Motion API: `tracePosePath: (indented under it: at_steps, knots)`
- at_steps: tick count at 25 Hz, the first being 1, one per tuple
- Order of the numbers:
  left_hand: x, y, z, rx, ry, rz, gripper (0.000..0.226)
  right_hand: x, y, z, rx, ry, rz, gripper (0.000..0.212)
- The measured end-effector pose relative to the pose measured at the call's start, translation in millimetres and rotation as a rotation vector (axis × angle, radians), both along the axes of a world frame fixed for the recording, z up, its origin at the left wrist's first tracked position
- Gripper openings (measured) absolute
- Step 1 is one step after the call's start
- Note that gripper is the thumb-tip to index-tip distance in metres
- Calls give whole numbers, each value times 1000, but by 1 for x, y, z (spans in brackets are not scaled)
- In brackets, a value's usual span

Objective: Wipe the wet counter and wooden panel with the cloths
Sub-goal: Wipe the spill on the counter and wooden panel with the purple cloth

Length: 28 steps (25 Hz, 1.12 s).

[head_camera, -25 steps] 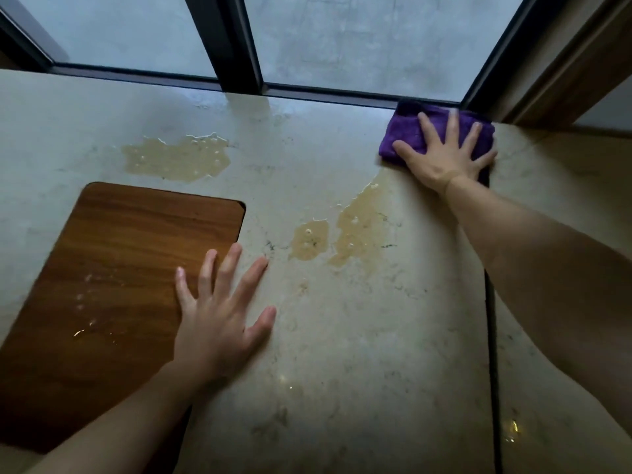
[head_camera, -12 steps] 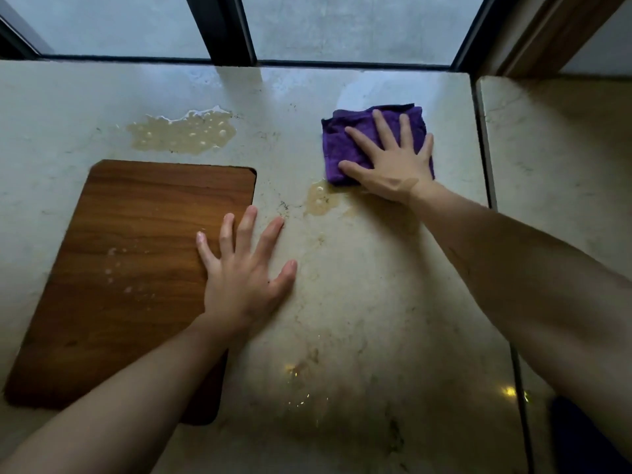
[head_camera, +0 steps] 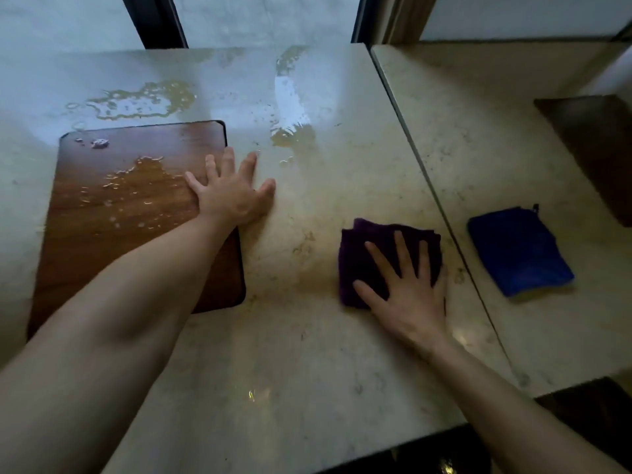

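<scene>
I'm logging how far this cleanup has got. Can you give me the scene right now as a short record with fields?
surface: marble counter
left hand: left hand flat, fingers spread, across the right edge of the wooden panel and the counter
right hand: right hand pressing the purple cloth flat, fingers straight
spare cloth: blue cloth on the adjoining slab, untouched
wet on counter: puddle behind the panel; wet streak at centre
wet on panel: droplets

Dark window frame [head_camera: 154,22] at far edge, pale grey surface behind glass. Wood trim [head_camera: 407,18] at right of window. Dark seam [head_camera: 427,172] runs between two marble slabs. Dim, cool daylight from window; glare patches on stone.
</scene>
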<state>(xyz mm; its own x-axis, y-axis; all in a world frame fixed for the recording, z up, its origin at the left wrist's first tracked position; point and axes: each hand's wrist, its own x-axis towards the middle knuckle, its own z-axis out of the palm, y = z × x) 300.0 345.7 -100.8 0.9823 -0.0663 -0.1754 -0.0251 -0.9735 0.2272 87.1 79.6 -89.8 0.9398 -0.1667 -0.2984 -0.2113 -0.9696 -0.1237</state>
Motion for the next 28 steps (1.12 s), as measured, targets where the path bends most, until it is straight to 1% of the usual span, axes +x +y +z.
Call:
tracePosePath:
  at_steps: [3,6,9,11,14,16,19,23,28]
  knots:
    - [6,9,12,32,96,-65,74,-91,21,2,-41,12,-193,78]
    - [7,15,14,40,111,-107,77,-141,61,-2,-8,30,-329,79]
    - [9,19,16,82,86,-144,80,-152,116,-5,8,16,-305,79]
    - [10,22,16,93,81,-155,82,-140,137,-8,-4,9,-265,82]
    - [6,26,10,50,53,-162,80,-92,137,-13,16,-44,-250,84]
    - [3,27,4,50,15,-175,79,-51,128,-15,18,-58,-191,83]
    - [1,29,-5,58,-41,-148,78,20,114,-15,39,-29,-94,84]
    - [-3,26,-7,104,-68,-122,77,136,99,-13,27,-103,-90,83]
    - [-2,24,-5,103,-22,-102,75,321,71,-6,45,-10,-63,84]
